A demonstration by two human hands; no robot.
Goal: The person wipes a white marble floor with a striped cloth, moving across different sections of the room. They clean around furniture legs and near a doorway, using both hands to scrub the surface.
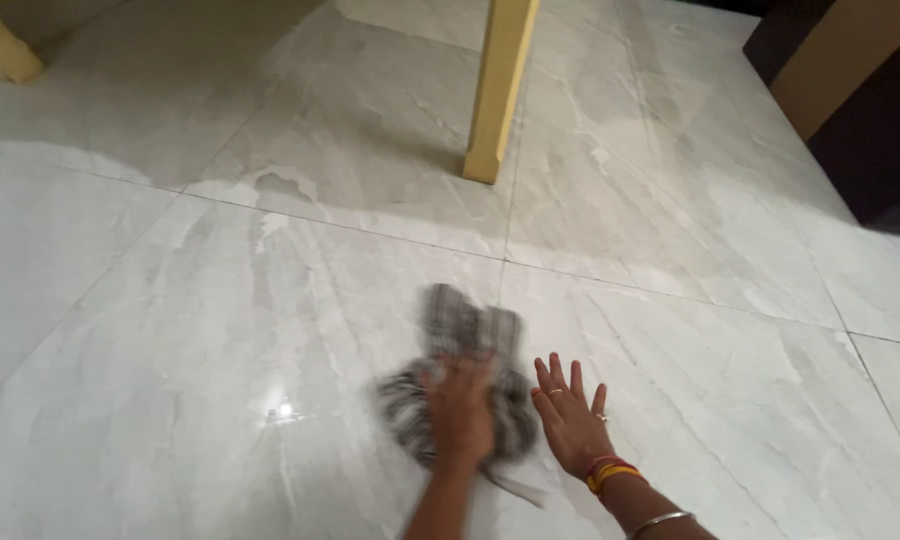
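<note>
Head view. Left hand (460,412) presses down on a crumpled grey striped cloth (465,385) on the pale marbled floor tiles (170,350), fingers closed over it (blurred); right hand (573,422) lies flat and open just beside the cloth. Judged step: wiping. Beyond the cloth, a yellow furniture leg (498,90) stands in a damp patch (300,185).

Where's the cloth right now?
In the head view, the grey cloth lies on the tiled floor, low centre, under the left hand, just left of the right hand.
</note>
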